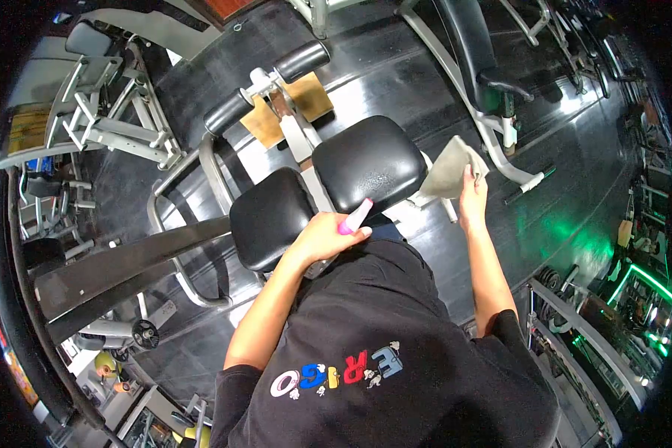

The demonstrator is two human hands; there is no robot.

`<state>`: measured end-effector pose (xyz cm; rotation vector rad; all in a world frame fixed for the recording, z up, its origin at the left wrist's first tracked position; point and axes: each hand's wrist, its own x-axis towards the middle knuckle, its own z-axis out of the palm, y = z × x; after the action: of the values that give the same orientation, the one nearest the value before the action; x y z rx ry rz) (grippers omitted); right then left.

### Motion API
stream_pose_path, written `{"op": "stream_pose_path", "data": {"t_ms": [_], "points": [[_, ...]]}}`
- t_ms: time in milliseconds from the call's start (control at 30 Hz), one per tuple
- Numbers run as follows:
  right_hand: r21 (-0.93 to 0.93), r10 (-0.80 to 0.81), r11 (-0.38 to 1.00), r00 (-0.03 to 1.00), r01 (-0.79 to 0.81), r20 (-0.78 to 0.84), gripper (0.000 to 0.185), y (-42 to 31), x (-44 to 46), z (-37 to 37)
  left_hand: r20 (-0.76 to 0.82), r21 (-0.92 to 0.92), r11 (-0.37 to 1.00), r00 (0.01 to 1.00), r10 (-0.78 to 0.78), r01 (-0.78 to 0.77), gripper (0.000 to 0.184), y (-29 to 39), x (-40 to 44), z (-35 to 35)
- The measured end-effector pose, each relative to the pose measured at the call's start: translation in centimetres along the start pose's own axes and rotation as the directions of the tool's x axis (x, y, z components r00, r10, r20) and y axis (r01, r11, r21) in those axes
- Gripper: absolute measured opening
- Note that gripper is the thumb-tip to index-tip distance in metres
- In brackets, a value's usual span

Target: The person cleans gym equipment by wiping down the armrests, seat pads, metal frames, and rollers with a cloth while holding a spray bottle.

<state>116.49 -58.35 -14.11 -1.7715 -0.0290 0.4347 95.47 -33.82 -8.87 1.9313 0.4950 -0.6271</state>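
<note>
Left hand (325,237): holding pink bottle (357,216) at the right-side black pad's (366,153) near edge | Right hand (472,198): holding tan cloth (446,173) off its right edge | Shiny spots (377,181): on that pad

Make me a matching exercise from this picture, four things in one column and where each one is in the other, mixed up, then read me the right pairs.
Things:
1. Cloth
2. Pink-and-white item
3. Roller pads
4. Multicoloured lettering

Places:
A. Beyond the two black seat pads, as the wearer looks forward
B. Held in the left hand
C. Across the black shirt
D. Held in the right hand

Right pairs: 1-D, 2-B, 3-A, 4-C
</note>
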Motion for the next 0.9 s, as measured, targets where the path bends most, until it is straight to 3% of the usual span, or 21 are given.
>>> {"op": "stream_pose_path", "data": {"t_ms": [67, 100, 133, 167, 200, 233, 267, 300, 367, 500, 600, 700, 800, 867, 900], "points": [[-0.059, -0.094, 0.994, 0.985, 0.087, -0.141, 0.038, -0.3, 0.0, 0.4, 0.001, -0.030, 0.999, 1.000, -0.020, 0.020, 0.048, -1.0, -0.3, 0.1], [-0.187, -0.107, 0.979, 0.988, 0.085, -0.110, 0.038, 1.4, 0.8, 0.1, -0.002, -0.129, 0.991, 0.999, -0.042, 0.042, 0.042, -1.3, -0.7, 0.2], [-0.192, -0.283, 0.946, 0.955, 0.262, -0.086, 0.038, -0.9, -0.2, 2.1, -0.001, -0.131, 0.990, 0.999, -0.045, 0.044, 0.042, -1.7, -1.1, 0.3], [-0.315, -0.444, 0.844, 0.895, 0.433, 0.042, 0.034, -1.4, -0.6, 3.3, -0.044, -0.208, 0.978, 0.999, -0.015, 0.006, 0.044, -2.2, -1.4, 0.4], [-0.527, -0.474, 0.678, 0.853, 0.512, 0.219, 0.040, 0.6, -0.4, 3.8, -0.088, -0.281, 0.959, 0.996, 0.011, -0.035, 0.047, -2.9, -1.6, 0.5], [-0.525, -0.440, 0.623, 0.815, 0.580, 0.377, 0.050, 1.5, -1.7, 5.2, -0.053, -0.310, 0.951, 0.999, -0.006, -0.011, 0.040, -3.6, -1.8, 0.4], [-0.706, -0.253, 0.374, 0.799, 0.601, 0.546, 0.056, 1.7, -3.1, 7.3, -0.053, -0.311, 0.950, 0.999, -0.007, -0.010, 0.040, -4.4, -1.9, 0.5], [-0.664, -0.248, 0.249, 0.709, 0.705, 0.660, 0.066, 0.8, -4.8, 8.6, -0.102, -0.439, 0.897, 0.995, 0.002, -0.047, 0.037, -5.3, -2.1, 0.7], [-0.617, -0.262, 0.288, 0.680, 0.732, 0.685, 0.063, 1.1, -3.7, 10.4, -0.135, -0.621, 0.780, 0.991, -0.002, -0.083, 0.038, -7.3, -2.5, 1.1], [-0.552, -0.244, 0.275, 0.613, 0.787, 0.752, 0.050, 1.0, 0.4, 13.9, -0.293, -0.721, 0.665, 0.955, -0.038, -0.195, 0.046, -8.9, -2.4, 1.3], [-0.656, -0.051, 0.210, 0.679, 0.725, 0.733, 0.047, 0.0, 1.3, 16.3, -0.222, -0.731, 0.673, 0.973, -0.070, -0.118, 0.042, -9.2, -2.3, 1.3], [-0.521, -0.187, 0.128, 0.536, 0.844, 0.823, 0.047, 1.0, -2.1, 14.1, -0.216, -0.678, 0.722, 0.976, -0.015, -0.139, 0.033, -7.9, -2.4, 1.7], [-0.402, -0.200, 0.281, 0.463, 0.871, 0.864, 0.064, 0.8, -5.2, 8.4, -0.249, -0.645, 0.740, 0.968, 0.031, -0.190, 0.030, -8.0, -2.1, 2.3], [-0.457, -0.195, 0.074, 0.463, 0.886, 0.865, 0.069, 1.8, -4.5, 5.8, -0.212, -0.651, 0.746, 0.977, -0.001, -0.141, 0.033, -8.0, -2.2, 2.6], [-0.483, -0.202, 0.088, 0.491, 0.871, 0.848, 0.068, 1.6, -3.6, 5.5, -0.214, -0.692, 0.707, 0.977, -0.008, -0.145, 0.035, -8.4, -2.1, 3.0]]}}
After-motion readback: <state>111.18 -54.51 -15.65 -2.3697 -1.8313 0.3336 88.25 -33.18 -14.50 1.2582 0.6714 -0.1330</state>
